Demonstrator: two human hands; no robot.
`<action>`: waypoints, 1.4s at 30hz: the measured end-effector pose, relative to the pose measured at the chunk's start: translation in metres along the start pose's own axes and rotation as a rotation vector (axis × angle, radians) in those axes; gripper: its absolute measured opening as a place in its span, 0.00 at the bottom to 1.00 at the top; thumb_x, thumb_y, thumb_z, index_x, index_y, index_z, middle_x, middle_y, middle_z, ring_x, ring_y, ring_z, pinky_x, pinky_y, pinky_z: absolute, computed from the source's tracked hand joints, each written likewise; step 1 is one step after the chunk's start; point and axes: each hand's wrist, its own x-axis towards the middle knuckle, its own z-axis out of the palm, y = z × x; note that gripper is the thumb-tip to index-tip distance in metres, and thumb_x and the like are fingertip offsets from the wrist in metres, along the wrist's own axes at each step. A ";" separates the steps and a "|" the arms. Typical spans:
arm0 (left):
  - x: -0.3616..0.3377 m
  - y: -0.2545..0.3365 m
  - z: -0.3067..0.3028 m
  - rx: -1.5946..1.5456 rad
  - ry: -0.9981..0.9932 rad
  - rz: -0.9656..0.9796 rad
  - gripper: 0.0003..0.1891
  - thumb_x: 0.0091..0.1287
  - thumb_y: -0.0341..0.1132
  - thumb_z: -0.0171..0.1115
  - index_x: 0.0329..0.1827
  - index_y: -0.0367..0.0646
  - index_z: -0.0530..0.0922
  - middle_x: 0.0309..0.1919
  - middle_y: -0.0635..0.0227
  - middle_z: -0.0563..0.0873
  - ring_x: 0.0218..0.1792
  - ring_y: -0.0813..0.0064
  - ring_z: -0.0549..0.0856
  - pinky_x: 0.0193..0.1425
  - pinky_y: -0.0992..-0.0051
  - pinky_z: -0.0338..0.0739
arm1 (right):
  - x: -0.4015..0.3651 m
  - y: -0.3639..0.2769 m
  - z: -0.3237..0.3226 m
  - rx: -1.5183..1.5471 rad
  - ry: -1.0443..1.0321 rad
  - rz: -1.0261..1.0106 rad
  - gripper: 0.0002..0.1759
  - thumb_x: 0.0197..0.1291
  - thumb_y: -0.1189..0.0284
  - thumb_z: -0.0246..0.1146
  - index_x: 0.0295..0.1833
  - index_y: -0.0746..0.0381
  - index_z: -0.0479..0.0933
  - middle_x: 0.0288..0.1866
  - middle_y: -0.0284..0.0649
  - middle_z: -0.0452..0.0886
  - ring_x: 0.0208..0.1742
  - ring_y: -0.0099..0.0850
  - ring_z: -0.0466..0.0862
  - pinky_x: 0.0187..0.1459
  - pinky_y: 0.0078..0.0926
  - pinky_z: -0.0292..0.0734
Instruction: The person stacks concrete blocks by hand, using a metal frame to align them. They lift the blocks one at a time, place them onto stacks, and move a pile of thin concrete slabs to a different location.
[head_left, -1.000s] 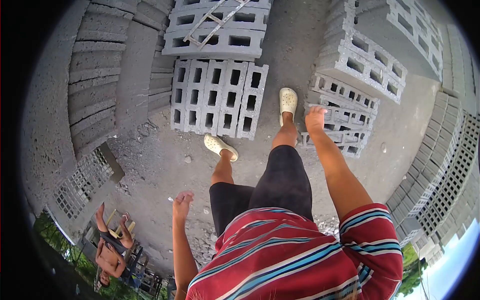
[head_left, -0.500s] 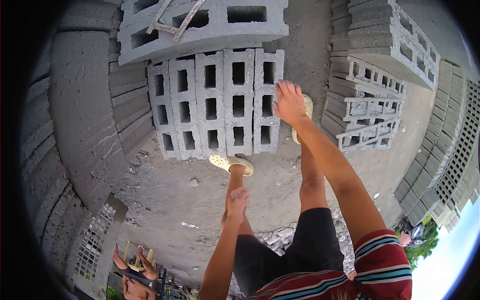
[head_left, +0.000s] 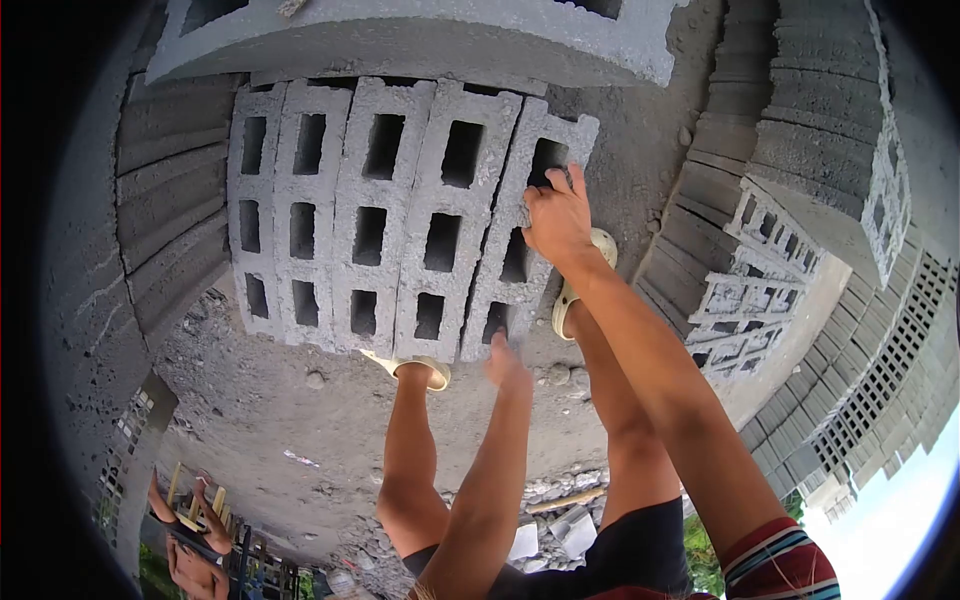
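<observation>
Several grey concrete hollow blocks (head_left: 376, 193) stand side by side in a row, their rectangular holes facing up. The rightmost block (head_left: 505, 292) leans a little, with a dark wedge-shaped gap between it and its neighbour. My right hand (head_left: 560, 222) grips this block around the part between its upper and middle holes, fingertips at the upper hole. At the block's near end is my left hand (head_left: 508, 367), one finger extended toward the lowest hole; it is blurred and its other fingers are hidden.
Another large block (head_left: 420, 50) lies across the row's far end. Block stacks stand left (head_left: 175, 190) and right (head_left: 820, 130). My feet, in pale clogs (head_left: 430, 373), are close to the row. A person (head_left: 195, 560) is at the lower left; rubble (head_left: 565, 490) lies near my legs.
My left hand has moved up to the block's near end. My right hand has taken hold of the rightmost block, which now tilts away from the row. The view has moved closer.
</observation>
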 end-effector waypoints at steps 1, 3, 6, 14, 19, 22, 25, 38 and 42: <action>0.001 -0.003 -0.002 -0.022 -0.013 0.000 0.24 0.49 0.39 0.67 0.41 0.26 0.76 0.43 0.58 0.79 0.40 0.67 0.79 0.42 0.69 0.76 | -0.002 0.000 0.001 0.006 0.006 -0.001 0.12 0.39 0.70 0.64 0.33 0.59 0.78 0.30 0.35 0.81 0.56 0.32 0.69 0.69 0.40 0.40; 0.001 -0.011 -0.008 -0.065 -0.052 0.007 0.23 0.48 0.36 0.66 0.42 0.25 0.75 0.44 0.57 0.79 0.40 0.67 0.79 0.40 0.69 0.76 | -0.005 0.003 0.001 0.016 0.024 0.000 0.10 0.38 0.71 0.64 0.31 0.59 0.78 0.26 0.35 0.81 0.53 0.31 0.71 0.69 0.39 0.40; -0.018 -0.028 -0.033 -0.026 0.037 -0.042 0.25 0.46 0.36 0.68 0.44 0.26 0.73 0.43 0.57 0.78 0.41 0.65 0.79 0.41 0.68 0.77 | -0.028 0.005 -0.013 0.038 -0.035 -0.027 0.12 0.35 0.70 0.66 0.31 0.60 0.78 0.26 0.36 0.81 0.52 0.31 0.71 0.69 0.39 0.40; -0.128 0.008 -0.169 0.304 0.029 -0.244 0.19 0.50 0.33 0.66 0.44 0.40 0.73 0.45 0.65 0.76 0.47 0.67 0.75 0.47 0.62 0.76 | -0.144 -0.008 -0.089 0.036 -0.221 0.078 0.18 0.31 0.60 0.69 0.28 0.60 0.78 0.27 0.36 0.81 0.46 0.31 0.73 0.66 0.44 0.42; -0.158 0.085 -0.221 0.464 -0.099 0.014 0.21 0.43 0.36 0.70 0.38 0.32 0.78 0.33 0.63 0.81 0.34 0.71 0.81 0.34 0.71 0.76 | -0.190 -0.048 -0.174 0.065 -0.164 0.361 0.19 0.32 0.60 0.70 0.30 0.61 0.79 0.24 0.37 0.80 0.47 0.33 0.74 0.66 0.46 0.43; -0.136 0.128 -0.231 0.486 -0.311 0.415 0.22 0.43 0.35 0.70 0.39 0.28 0.77 0.33 0.61 0.82 0.34 0.69 0.82 0.36 0.71 0.75 | -0.202 -0.088 -0.208 0.106 -0.043 0.555 0.20 0.32 0.60 0.70 0.30 0.62 0.79 0.24 0.39 0.80 0.46 0.35 0.74 0.65 0.47 0.44; -0.147 0.209 -0.206 0.674 -0.401 0.667 0.24 0.42 0.38 0.68 0.38 0.27 0.77 0.33 0.51 0.83 0.35 0.62 0.83 0.41 0.69 0.74 | -0.195 -0.110 -0.231 0.191 0.165 0.677 0.22 0.30 0.60 0.71 0.31 0.64 0.79 0.25 0.40 0.80 0.45 0.36 0.74 0.64 0.48 0.46; -0.228 0.448 -0.026 1.172 -0.153 1.199 0.25 0.39 0.42 0.67 0.36 0.29 0.78 0.38 0.46 0.82 0.43 0.55 0.82 0.49 0.67 0.73 | -0.025 -0.151 -0.239 0.598 0.187 1.076 0.27 0.32 0.57 0.69 0.40 0.63 0.80 0.32 0.40 0.83 0.49 0.36 0.76 0.62 0.52 0.49; -0.207 0.477 0.009 1.180 -0.159 1.165 0.26 0.38 0.41 0.67 0.38 0.30 0.78 0.42 0.46 0.82 0.46 0.56 0.81 0.50 0.68 0.72 | 0.008 -0.154 -0.234 0.577 0.207 1.105 0.24 0.33 0.57 0.67 0.37 0.61 0.81 0.33 0.41 0.82 0.48 0.36 0.76 0.60 0.47 0.48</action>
